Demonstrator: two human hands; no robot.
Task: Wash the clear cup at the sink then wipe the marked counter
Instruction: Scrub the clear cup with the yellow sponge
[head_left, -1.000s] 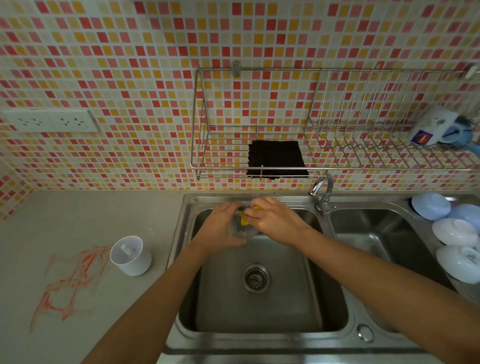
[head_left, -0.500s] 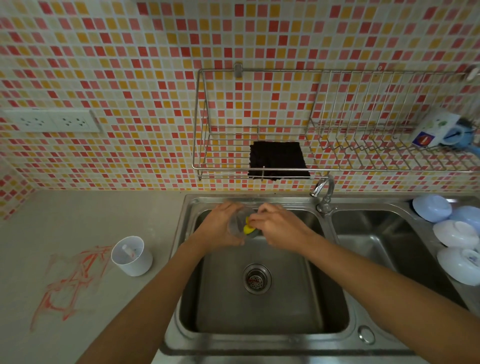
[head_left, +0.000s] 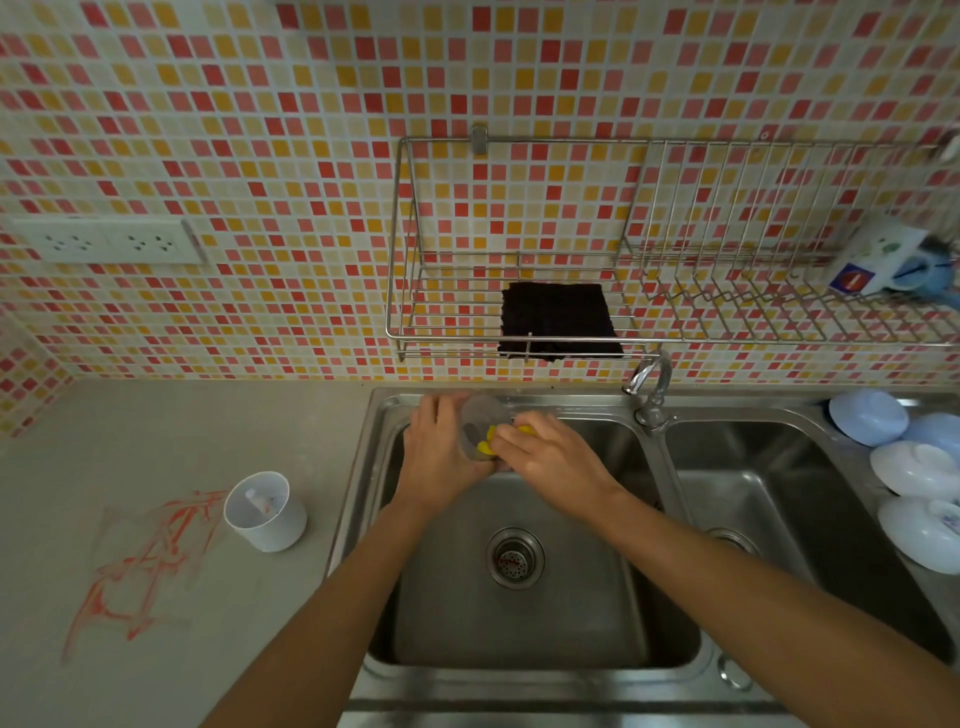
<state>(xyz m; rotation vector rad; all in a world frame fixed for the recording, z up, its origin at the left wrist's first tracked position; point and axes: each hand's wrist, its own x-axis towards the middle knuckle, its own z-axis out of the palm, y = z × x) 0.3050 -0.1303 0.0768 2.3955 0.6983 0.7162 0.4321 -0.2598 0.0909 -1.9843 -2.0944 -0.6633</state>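
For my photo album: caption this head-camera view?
Left hand holds clear plastic cup while right hand scrubs with yellow sponge.

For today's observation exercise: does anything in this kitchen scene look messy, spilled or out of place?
Yes. Red scribbled marks stain the grey counter left of the sink, beside a white cup. They look like smeared drawing, not part of the surface. Nothing else stands out; the bowls on the right sit in a tidy row.

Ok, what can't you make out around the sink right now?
- Head view: yellow sponge, mostly hidden by the right hand.
- Clear cup: far side covered by the left hand.
- White cup contents: too small.
- Bowls: cut off by the right edge.
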